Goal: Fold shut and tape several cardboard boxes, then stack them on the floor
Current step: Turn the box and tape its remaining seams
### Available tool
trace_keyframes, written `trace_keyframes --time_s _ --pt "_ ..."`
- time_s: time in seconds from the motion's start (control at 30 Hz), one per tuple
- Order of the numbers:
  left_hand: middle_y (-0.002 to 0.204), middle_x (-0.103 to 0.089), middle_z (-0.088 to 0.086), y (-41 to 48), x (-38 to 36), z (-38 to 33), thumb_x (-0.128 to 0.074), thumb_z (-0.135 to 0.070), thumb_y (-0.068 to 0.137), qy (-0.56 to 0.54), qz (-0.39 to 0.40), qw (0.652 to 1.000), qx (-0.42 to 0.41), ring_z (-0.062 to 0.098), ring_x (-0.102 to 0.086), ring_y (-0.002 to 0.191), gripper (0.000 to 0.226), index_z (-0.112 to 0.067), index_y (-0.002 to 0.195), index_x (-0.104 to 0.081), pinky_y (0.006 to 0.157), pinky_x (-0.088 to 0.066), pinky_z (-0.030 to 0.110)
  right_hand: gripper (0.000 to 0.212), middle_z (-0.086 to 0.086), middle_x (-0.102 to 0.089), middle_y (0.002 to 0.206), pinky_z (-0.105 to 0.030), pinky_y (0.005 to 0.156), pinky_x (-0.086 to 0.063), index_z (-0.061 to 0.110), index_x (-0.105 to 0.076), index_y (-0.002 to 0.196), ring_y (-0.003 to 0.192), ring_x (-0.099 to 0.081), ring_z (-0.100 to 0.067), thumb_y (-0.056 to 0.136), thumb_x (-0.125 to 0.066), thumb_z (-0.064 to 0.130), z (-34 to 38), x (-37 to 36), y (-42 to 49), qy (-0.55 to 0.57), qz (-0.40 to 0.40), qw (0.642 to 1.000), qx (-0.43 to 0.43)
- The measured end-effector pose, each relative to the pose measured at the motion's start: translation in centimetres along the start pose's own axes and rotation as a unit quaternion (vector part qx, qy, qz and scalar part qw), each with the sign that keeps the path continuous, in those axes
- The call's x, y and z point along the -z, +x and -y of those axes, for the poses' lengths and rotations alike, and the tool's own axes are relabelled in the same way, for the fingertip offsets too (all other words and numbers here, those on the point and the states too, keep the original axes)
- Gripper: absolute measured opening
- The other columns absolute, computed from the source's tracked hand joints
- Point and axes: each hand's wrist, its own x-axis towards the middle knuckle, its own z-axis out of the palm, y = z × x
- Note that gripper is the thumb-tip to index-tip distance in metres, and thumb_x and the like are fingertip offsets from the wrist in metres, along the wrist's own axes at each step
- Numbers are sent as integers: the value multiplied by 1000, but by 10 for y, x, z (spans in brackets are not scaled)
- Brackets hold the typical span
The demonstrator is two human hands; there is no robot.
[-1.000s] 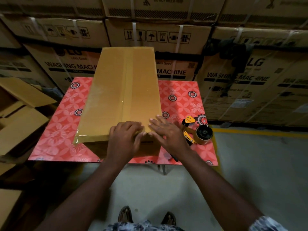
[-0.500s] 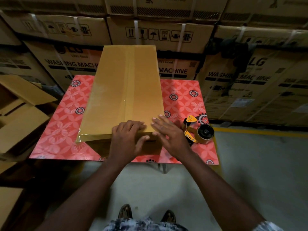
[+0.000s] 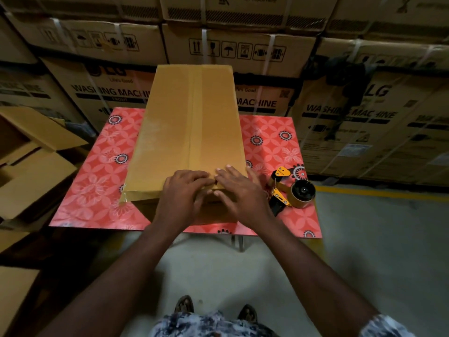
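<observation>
at frame centre, the left hand and right hand are pressing flat, fingers spread, gripping nothing, on the box, probably smoothing tape; the tape dispenser is lying right.

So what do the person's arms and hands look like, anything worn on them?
Both hands, left hand and right hand, are bare: no gloves, rings or watch visible. The forearms are bare too. A patterned white-and-dark sleeve shows only at the right arm's upper end, matching the shirt.

Single head cam, wide-angle, looking fwd and down, close over table near edge.
</observation>
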Motion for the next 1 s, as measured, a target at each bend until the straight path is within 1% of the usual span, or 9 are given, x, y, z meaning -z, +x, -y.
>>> trace_keyframes --time_s 0.1,0.2,0.33,0.4,0.5,0.57,0.7,0.87,1.0 --pt "131 -64 -6 -8 -3 12 -65 -29 91 13 -1 1000 -20 22 -53 114 34 -28 124 -69 88 -38 38 41 2 -57 147 -58 119 -26 19 -64 136 142 -46 -18 99 -60 36 -2 -8 -4 -19 -18 1000 3" --pt "136 -60 -7 -11 -4 13 -76 -19 84 9 14 1000 -26 22 -51 118 48 -28 130 -65 90 -38 39 53 4 -53 150 -58 121 -22 20 -60 140 145 -42 -17 90 -73 30 -1 -6 -7 -35 -2 999 7" --pt "134 -63 -8 -8 0 15 -70 -23 90 -28 2 999 -17 20 -53 117 38 -27 127 -68 92 -39 39 47 3 -58 145 -56 122 -23 20 -64 135 141 -47 -17 98 -54 46 5 -1 2 -18 6 999 -27" --pt "133 -64 -9 -9 -1 16 -71 -17 90 -30 -7 999 -19 20 -54 115 38 -27 126 -69 90 -40 39 43 3 -55 148 -54 123 -22 20 -62 137 144 -43 -17 100 -51 38 1 -2 1 -11 14 1000 -13" --pt "136 -62 -8 -10 1 14 -77 -12 84 -33 14 999 -28 21 -54 117 48 -26 129 -67 92 -41 41 51 4 -49 154 -51 125 -15 19 -57 143 148 -36 -17 93 -67 18 -5 -2 -6 -21 28 999 11" --pt "132 -65 -7 -11 8 17 -72 -22 87 -47 9 999 -24 20 -57 118 40 -25 127 -68 98 -38 42 55 2 -50 153 -55 124 -17 18 -57 142 148 -37 -19 90 -72 25 4 0 -3 -23 24 999 -12" --pt "117 -73 -8 -19 19 43 -62 -37 92 -33 -42 999 8 16 -65 110 29 -26 115 -75 103 -36 44 46 -2 -55 148 -54 124 -18 17 -62 138 144 -42 -21 99 -59 42 41 -15 13 -10 1 999 -44" --pt "127 -69 -6 -28 17 60 -58 -38 93 -44 -18 999 -21 16 -60 116 37 -24 126 -69 101 -36 35 49 -3 -54 149 -56 120 -27 16 -57 141 143 -45 -23 97 -64 36 44 -37 7 -61 -27 998 -20" --pt "133 -65 -10 -31 19 61 -58 -37 91 -71 -9 997 -16 13 -56 121 41 -26 130 -67 103 -33 35 58 -4 -49 154 -54 124 -20 15 -54 145 148 -37 -22 94 -65 42 55 -38 9 -53 -28 997 -55"
